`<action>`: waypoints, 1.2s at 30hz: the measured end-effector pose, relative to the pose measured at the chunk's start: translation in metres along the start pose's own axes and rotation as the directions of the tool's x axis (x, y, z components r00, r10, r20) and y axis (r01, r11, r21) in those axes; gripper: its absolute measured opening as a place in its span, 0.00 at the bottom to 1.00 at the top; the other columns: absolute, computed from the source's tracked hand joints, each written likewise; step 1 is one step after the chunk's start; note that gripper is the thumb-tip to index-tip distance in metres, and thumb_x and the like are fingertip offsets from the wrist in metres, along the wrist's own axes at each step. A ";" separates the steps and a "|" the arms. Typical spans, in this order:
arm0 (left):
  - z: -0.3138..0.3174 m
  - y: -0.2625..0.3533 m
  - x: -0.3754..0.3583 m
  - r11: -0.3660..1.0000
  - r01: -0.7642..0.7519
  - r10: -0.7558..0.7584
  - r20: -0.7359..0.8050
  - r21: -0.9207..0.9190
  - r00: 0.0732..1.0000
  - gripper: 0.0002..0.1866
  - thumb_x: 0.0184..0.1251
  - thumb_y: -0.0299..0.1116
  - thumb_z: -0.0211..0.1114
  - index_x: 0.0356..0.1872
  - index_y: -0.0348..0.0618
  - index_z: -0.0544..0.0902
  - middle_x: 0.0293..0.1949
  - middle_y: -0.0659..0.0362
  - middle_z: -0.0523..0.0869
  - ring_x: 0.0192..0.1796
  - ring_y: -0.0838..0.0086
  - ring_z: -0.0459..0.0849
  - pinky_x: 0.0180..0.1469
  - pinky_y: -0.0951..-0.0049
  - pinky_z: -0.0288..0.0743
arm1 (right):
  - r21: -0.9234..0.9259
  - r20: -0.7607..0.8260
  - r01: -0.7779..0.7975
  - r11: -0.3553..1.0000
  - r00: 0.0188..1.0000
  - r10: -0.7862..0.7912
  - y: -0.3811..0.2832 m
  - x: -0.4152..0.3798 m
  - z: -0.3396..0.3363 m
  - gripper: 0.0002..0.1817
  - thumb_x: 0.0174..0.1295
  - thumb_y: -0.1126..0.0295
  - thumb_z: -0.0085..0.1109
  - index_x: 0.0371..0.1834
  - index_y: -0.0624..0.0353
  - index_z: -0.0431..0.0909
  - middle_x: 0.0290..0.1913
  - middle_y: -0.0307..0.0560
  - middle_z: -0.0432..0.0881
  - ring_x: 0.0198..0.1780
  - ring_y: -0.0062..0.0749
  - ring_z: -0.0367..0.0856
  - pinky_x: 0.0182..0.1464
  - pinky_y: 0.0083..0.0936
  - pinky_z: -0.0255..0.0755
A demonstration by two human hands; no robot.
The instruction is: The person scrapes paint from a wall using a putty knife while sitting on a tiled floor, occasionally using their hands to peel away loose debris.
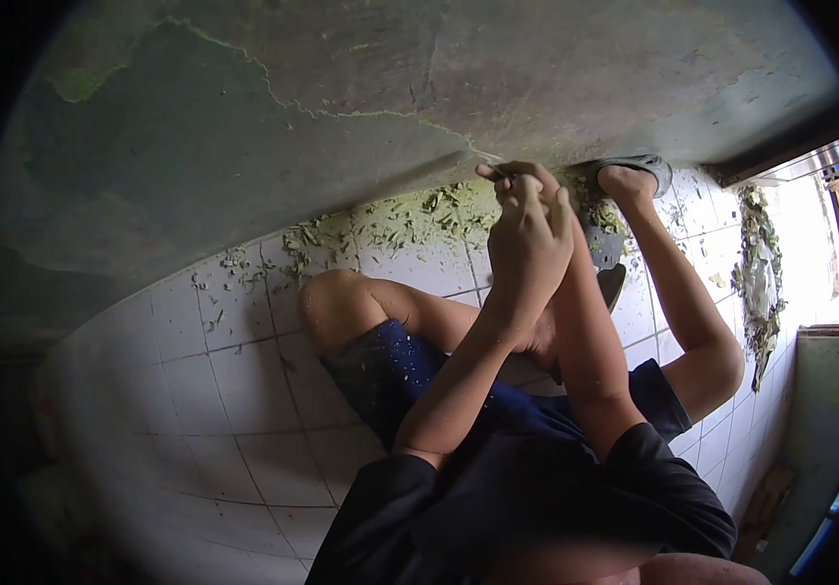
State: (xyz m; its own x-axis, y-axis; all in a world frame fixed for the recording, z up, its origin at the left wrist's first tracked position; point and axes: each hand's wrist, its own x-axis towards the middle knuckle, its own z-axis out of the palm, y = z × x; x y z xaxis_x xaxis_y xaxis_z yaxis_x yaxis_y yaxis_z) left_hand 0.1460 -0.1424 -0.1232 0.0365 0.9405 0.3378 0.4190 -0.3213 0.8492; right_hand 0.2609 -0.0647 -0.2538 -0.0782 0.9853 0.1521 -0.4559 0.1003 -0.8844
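Observation:
Both hands come together close to the lower part of the wall (361,58). My left hand (534,234) is closed, its fingers pressed over the right one. My right hand (534,175) is closed too, gripping a thin scraper (488,156) whose pale, narrow tip meets the wall at the edge of the peeling paint. Most of the scraper is hidden by fingers. Green paint flakes (439,210) lie scattered on the tiles below the hands.
I sit on a white tiled floor (234,390), my bent knee (342,302) to the left. A sandalled foot (629,180) rests by the wall at right. A long heap of debris (761,283) lies along the right side, near a bright doorway (824,229).

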 end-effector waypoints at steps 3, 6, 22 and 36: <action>-0.003 0.000 0.010 0.996 -0.070 0.069 0.018 0.063 0.997 0.22 0.76 0.46 0.64 0.50 0.35 0.71 0.33 0.42 0.86 0.36 0.47 0.89 0.35 0.57 0.84 | -0.516 -0.016 -0.042 0.856 0.999 0.039 -0.034 0.008 0.012 0.14 0.72 0.69 0.63 0.47 0.73 0.78 0.44 0.50 0.87 0.44 0.25 0.84 0.40 0.20 0.77; -0.009 -0.001 0.013 0.989 0.052 -0.041 0.085 -0.139 0.996 0.30 0.75 0.51 0.65 0.54 0.32 0.66 0.35 0.39 0.85 0.34 0.44 0.89 0.32 0.57 0.83 | -0.690 -0.037 0.031 0.723 0.996 -0.078 -0.093 -0.011 0.084 0.17 0.73 0.63 0.64 0.45 0.73 0.81 0.41 0.44 0.86 0.39 0.22 0.82 0.39 0.22 0.77; 0.001 -0.006 0.010 0.819 0.163 -0.182 0.020 -0.551 0.983 0.11 0.76 0.30 0.63 0.44 0.35 0.70 0.23 0.54 0.79 0.26 0.66 0.83 0.68 0.55 0.74 | -0.729 -0.136 -0.395 0.560 0.884 0.446 -0.080 0.023 0.049 0.21 0.74 0.77 0.48 0.64 0.83 0.66 0.60 0.66 0.83 0.70 0.44 0.77 0.65 0.24 0.71; 0.009 -0.014 0.002 0.855 0.075 -0.107 -0.034 -0.513 0.994 0.10 0.70 0.27 0.66 0.40 0.37 0.71 0.24 0.53 0.79 0.26 0.73 0.80 0.34 0.69 0.78 | -0.024 -0.532 -0.511 0.859 0.734 0.422 -0.084 0.021 0.075 0.23 0.75 0.77 0.49 0.69 0.77 0.63 0.62 0.67 0.80 0.71 0.51 0.76 0.72 0.35 0.69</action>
State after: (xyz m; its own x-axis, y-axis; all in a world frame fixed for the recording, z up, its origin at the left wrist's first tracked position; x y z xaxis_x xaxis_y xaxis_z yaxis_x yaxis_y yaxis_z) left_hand 0.1484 -0.1349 -0.1375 -0.0399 0.9652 0.2584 -0.1046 -0.2612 0.9596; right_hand 0.2307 -0.0626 -0.1431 0.2224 0.8391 -0.4964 -0.3307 -0.4140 -0.8481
